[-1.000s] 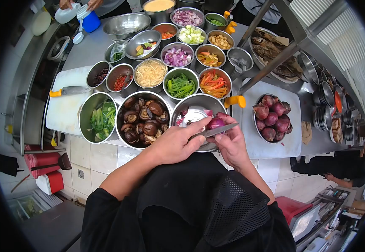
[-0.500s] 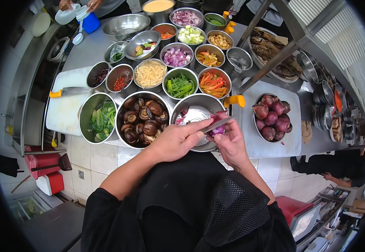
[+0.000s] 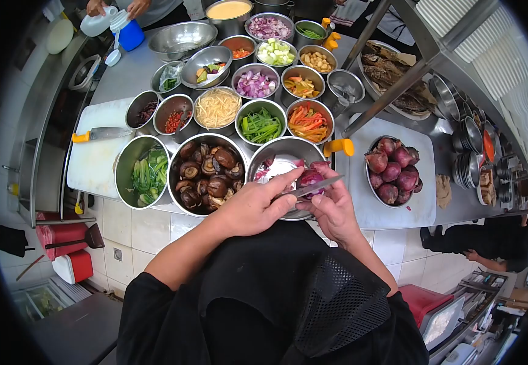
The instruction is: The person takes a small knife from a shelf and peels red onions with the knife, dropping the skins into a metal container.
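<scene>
My left hand [image 3: 253,207] grips a knife [image 3: 317,187] whose blade points right and crosses the front of a red onion [image 3: 310,177]. My right hand [image 3: 337,214] holds that onion, fingers behind it and thumb near the blade. Both hands are over the near side of a steel pot [image 3: 288,146], in which purple-red onion skins lie. The knife's handle is hidden inside my left hand. To the right, a steel bowl of whole red onions [image 3: 393,170] stands on a white cutting board [image 3: 425,146].
Mushrooms [image 3: 206,173] fill a pot on the left, beside a pot of leafy greens [image 3: 148,176]. Several containers of cut vegetables stand behind. A yellow-handled knife [image 3: 103,134] lies on the left board [image 3: 87,167]. A shelf post [image 3: 385,97] slants at right. Another person's hands [image 3: 136,8] hold a blue jug [image 3: 129,33].
The knife blade has tilted and shifted slightly lower and to the right across the onion. More of the onion's purple surface shows above the blade now.
</scene>
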Available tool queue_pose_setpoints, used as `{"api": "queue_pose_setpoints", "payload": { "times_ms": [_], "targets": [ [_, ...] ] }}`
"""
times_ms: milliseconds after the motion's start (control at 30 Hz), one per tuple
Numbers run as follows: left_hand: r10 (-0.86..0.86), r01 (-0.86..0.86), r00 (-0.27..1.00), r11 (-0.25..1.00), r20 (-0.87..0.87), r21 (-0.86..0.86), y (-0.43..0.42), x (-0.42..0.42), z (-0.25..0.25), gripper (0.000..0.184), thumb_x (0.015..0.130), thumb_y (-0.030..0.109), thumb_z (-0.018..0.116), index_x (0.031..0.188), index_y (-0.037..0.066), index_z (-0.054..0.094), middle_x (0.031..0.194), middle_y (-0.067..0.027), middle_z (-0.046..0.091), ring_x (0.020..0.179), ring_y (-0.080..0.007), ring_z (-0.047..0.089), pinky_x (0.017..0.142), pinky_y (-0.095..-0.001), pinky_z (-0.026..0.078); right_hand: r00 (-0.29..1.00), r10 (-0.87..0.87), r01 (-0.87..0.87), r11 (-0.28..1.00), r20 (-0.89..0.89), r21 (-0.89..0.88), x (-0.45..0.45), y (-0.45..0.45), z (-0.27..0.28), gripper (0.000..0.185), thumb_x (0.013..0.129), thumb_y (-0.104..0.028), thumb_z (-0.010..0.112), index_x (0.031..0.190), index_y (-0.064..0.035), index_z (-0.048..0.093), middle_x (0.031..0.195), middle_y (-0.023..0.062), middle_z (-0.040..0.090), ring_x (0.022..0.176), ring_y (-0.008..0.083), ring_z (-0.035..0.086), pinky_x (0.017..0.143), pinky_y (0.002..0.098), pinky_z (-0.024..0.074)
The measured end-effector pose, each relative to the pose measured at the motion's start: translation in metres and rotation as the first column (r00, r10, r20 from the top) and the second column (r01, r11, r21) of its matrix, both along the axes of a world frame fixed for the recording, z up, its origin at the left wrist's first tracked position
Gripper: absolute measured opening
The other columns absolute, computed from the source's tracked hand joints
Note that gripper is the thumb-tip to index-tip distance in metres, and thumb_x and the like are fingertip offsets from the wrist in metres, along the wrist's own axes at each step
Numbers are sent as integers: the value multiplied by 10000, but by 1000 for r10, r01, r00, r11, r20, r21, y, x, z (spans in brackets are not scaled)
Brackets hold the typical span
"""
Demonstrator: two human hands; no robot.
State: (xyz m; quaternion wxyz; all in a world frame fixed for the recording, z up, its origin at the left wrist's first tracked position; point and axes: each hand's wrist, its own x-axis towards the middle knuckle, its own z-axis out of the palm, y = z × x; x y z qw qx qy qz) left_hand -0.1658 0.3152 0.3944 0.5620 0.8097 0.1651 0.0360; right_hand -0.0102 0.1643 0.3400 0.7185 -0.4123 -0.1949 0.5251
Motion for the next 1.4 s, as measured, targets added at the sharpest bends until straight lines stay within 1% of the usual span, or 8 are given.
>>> {"api": "queue_pose_setpoints", "payload": {
  "times_ms": [167, 367, 667, 767, 867, 1000, 1200, 1400],
  "targets": [
    [-50, 15, 981, 983, 188, 183, 6, 3, -30, 454, 986, 261, 507, 1419, 126, 481, 1048, -189, 686, 948, -376, 675, 841, -392, 527, 1000, 14, -14, 1000, 27, 13, 2, 0, -3, 544, 897, -13, 605, 1385, -40, 367, 1358, 117, 475, 1140, 263, 602, 890, 365, 555],
    [-14, 14, 1000, 999, 4, -47, 6, 0, -16, 469, 985, 277, 500, 1430, 133, 467, 999, -190, 694, 926, -379, 681, 849, -408, 525, 1000, 25, -25, 1000, 17, -16, 1, -1, -5, 525, 904, -19, 603, 1375, -29, 370, 1343, 119, 482, 1112, 265, 617, 871, 357, 556],
    [-56, 55, 998, 996, 1, 68, 2, 0, -10, 436, 974, 237, 524, 1396, 128, 510, 1027, -194, 694, 898, -374, 686, 819, -403, 530, 998, -30, 29, 1000, 51, 10, 2, -1, -4, 562, 853, 31, 590, 1371, -41, 386, 1354, 95, 473, 1172, 215, 562, 902, 370, 538],
    [-46, 8, 980, 981, 195, 193, 1, 2, -31, 412, 979, 228, 524, 1380, 133, 531, 914, -164, 698, 781, -298, 703, 752, -369, 533, 995, -35, 34, 999, 89, 14, 1, 0, -2, 572, 838, 45, 578, 1372, -45, 395, 1356, 91, 472, 1167, 211, 566, 918, 365, 530],
    [1, -1, 1000, 1000, -7, -1, 5, 0, -18, 399, 995, 275, 494, 1374, 160, 542, 1008, -198, 694, 910, -346, 692, 837, -383, 527, 994, -14, 12, 1000, 112, 12, 4, -3, -10, 576, 840, 41, 575, 1380, -45, 394, 1347, 93, 478, 1172, 203, 562, 922, 357, 523],
    [84, -116, 984, 972, -157, -205, 13, -1, -19, 411, 1001, 287, 491, 1376, 126, 539, 1003, -188, 694, 926, -266, 694, 847, -347, 510, 992, 7, -11, 999, 125, 30, 4, -4, -13, 605, 860, -37, 640, 1402, -70, 373, 1306, 120, 540, 1111, 266, 616, 881, 329, 528],
    [-8, 9, 1000, 999, -12, 40, 3, -3, -9, 465, 984, 281, 495, 1424, 134, 472, 982, -196, 693, 896, -371, 685, 825, -403, 522, 999, -41, 41, 998, 2, -38, 2, -4, -9, 542, 915, -93, 629, 1409, -72, 407, 1279, 97, 560, 1058, 196, 617, 834, 292, 518],
    [-114, 92, 991, 957, 67, 275, 7, 3, -20, 490, 950, 219, 531, 1433, 169, 470, 1017, -183, 694, 857, -343, 692, 801, -373, 530, 990, 15, -6, 998, 138, -68, 5, -7, -16, 522, 914, -82, 650, 1396, -26, 457, 1214, 62, 595, 1038, 115, 589, 831, 262, 507]
  ]
}}
